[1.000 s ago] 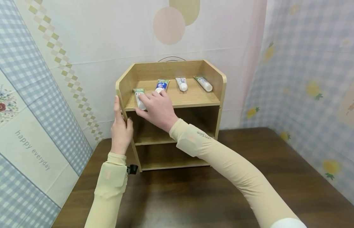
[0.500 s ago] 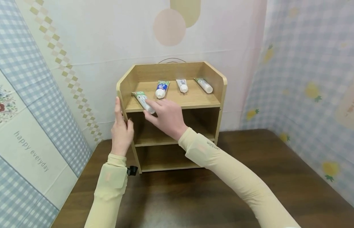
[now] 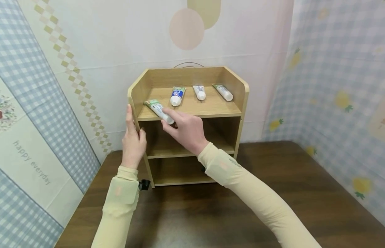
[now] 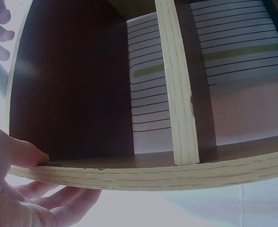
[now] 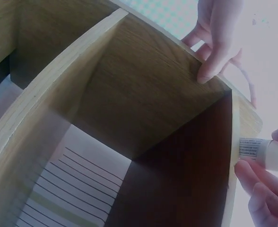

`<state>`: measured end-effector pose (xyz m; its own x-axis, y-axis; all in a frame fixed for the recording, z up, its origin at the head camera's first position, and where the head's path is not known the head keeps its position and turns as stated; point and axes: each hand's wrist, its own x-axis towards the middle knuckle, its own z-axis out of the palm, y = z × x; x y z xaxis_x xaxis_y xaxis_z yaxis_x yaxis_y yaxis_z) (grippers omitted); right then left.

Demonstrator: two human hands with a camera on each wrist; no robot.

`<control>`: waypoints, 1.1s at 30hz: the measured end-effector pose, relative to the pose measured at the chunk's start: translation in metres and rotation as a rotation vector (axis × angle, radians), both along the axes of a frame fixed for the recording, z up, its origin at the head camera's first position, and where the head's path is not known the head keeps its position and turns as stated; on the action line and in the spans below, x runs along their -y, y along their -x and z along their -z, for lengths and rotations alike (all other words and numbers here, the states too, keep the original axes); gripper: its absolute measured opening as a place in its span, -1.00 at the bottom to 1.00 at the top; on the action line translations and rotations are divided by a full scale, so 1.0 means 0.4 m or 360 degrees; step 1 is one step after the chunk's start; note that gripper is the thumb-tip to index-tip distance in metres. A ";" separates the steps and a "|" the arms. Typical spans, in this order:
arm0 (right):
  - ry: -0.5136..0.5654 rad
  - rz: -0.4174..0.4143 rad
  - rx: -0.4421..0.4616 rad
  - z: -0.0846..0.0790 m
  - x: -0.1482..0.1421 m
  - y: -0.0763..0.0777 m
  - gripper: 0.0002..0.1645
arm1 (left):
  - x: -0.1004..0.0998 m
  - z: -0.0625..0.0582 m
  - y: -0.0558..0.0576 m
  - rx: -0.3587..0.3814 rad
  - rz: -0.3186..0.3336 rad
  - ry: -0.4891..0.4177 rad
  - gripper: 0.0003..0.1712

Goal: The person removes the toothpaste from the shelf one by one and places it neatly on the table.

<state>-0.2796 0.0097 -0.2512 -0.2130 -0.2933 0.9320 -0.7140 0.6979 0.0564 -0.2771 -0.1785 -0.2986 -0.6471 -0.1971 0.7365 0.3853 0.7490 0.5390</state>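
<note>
My right hand (image 3: 190, 131) pinches the capped end of a white and green toothpaste tube (image 3: 157, 109) between thumb and fingers. The tube lies slanted at the front left of the top shelf, its cap end (image 5: 275, 156) out past the front edge. With my left hand (image 3: 133, 144) I grip the left side panel of the wooden shelf unit (image 3: 192, 113); in the left wrist view the thumb (image 4: 29, 152) is on the inner face and the fingers are outside. Behind sit a blue-labelled tube (image 3: 177, 95), a small white tube (image 3: 199, 92) and another white tube (image 3: 223, 92).
The unit stands on a dark brown table (image 3: 180, 217) against a patterned cloth backdrop (image 3: 118, 44). Below the top are two compartments split by a middle shelf (image 3: 167, 151). Raised panels edge the top at the back and both sides.
My right hand has swung the leftmost tube's cap end to the right and toward me, so the tube now lies more slanted. My left hand keeps its place on the panel.
</note>
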 end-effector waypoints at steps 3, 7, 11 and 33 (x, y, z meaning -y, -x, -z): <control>-0.0011 -0.0025 -0.0025 -0.003 -0.013 -0.010 -0.67 | 0.000 -0.003 0.001 -0.0010 0.0002 0.0006 -0.06; -0.0036 -0.0041 -0.0084 0.000 -0.033 -0.020 -0.64 | -0.002 -0.006 0.004 -0.0007 0.0008 0.0017 -0.06; -0.0079 -0.0059 -0.0172 0.010 -0.049 -0.024 -0.64 | -0.004 -0.008 0.005 0.0006 0.0009 0.0019 -0.07; -0.0147 -0.0183 -0.0247 0.053 -0.131 -0.037 -0.60 | -0.002 0.002 0.002 0.0011 0.0016 -0.0023 -0.07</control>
<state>-0.2647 0.0623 -0.2723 -0.0290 -0.3933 0.9190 -0.7663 0.5991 0.2322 -0.2778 -0.1778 -0.2994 -0.6542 -0.2011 0.7291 0.3890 0.7373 0.5523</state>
